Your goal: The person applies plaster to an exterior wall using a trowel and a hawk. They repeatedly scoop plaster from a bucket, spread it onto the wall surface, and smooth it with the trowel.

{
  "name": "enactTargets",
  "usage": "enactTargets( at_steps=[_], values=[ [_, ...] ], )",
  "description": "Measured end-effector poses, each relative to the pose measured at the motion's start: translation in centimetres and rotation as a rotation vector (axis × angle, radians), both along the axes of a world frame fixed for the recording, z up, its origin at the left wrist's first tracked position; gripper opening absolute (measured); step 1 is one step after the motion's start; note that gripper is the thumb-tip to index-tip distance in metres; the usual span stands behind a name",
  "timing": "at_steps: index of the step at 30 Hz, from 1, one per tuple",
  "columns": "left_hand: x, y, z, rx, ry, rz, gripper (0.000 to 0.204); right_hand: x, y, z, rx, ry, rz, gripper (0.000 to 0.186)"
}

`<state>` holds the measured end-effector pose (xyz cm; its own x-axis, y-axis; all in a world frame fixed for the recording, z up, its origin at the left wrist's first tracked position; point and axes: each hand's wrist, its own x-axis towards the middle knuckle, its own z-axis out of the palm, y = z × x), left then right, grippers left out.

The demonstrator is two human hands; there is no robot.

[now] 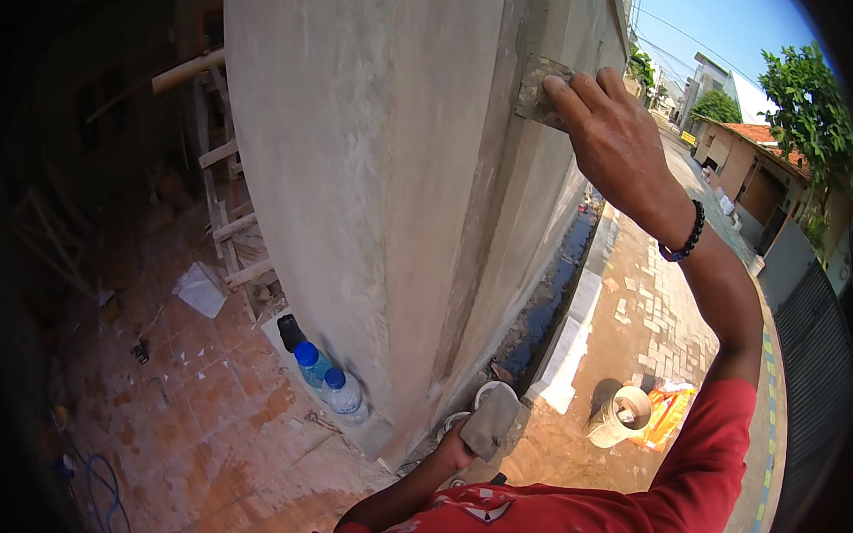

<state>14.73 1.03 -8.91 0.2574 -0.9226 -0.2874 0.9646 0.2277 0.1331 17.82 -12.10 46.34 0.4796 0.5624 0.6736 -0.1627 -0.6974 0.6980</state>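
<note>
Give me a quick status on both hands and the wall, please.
Right hand presses a float to the wall corner, up high. Left hand low, gripping a grey block. Nothing between float and wall; bottles stand at the base.

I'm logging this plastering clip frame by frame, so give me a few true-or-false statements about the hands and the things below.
1. The right hand presses a mortar-caked float against the grey wall. True.
2. The left hand is empty. False: it holds a flat grey trowel-like tool down low.
3. Two blue-capped bottles stand at the wall's foot. True.
4. The bucket hangs from the wooden ladder. False: it sits on the paving below, beside an orange bag.
5. A beaded bracelet circles the right wrist. True.
</note>
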Motion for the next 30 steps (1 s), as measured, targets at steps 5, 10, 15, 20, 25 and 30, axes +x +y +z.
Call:
enactTargets(
  at_steps=[5,10,15,20,25,30],
  values=[
    [0.5,0.6,0.4,0.034,0.008,0.0,0.038,-1.8,0.3,-7.0,0.15,0.392,0.07,0.033],
    [1.0,0.9,1.4,0.153,0.032,0.053,0.036,-1.9,-3.2,-3.3,0.56,0.213,0.394,0.031],
    [1.1,0.3,-0.2,0.061,0.024,0.036,0.036,1.8,-5.2,1.0,0.904,0.102,0.809,0.027],
    [0.2,0.3,3.6,0.033,-0.002,0.085,0.035,5.6,-3.2,-0.3,0.946,0.082,0.967,0.028],
    [0.3,-0.1,2.9,0.1,0.051,0.084,0.035,7.0,-4.3,-12.0,1.199,0.062,0.906,0.029],
    [0.5,0.2,2.8,0.231,0.063,0.163,0.034,4.4,-7.0,-18.9,1.565,0.22,0.829,0.031]
  ],
)
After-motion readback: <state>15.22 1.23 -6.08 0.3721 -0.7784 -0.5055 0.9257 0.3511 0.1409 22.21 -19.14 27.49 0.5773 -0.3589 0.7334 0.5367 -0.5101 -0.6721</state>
